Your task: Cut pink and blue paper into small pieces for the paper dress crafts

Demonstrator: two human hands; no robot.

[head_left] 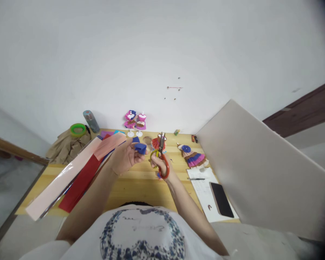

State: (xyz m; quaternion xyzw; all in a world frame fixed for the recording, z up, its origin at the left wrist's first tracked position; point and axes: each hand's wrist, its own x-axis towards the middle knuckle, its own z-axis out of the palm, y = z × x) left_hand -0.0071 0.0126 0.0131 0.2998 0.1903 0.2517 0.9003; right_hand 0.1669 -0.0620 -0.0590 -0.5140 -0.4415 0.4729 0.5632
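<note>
My left hand point(127, 156) pinches a folded piece of blue paper point(140, 148) between thumb and fingers, above the middle of the wooden table. Just to its right, my right hand point(161, 164) is closed on scissors point(164, 167) with red and yellow handles, and their dark blades point up and away from me. The blades look nearly closed and do not touch the blue paper. Behind the scissors lies a small red ruffled piece point(155, 143), partly covered by them. A small blue and pink bit point(159, 176) is below my right hand.
Long pink and red paper strips point(79, 184) lie at left, near a bottle point(91, 121) and green tape roll point(78, 130) on tan cloth. Two small dress stands point(130, 124) are at the back. Right are a ruffled dress point(193, 157), papers point(203, 191), phone point(221, 199) and upright board point(260, 169).
</note>
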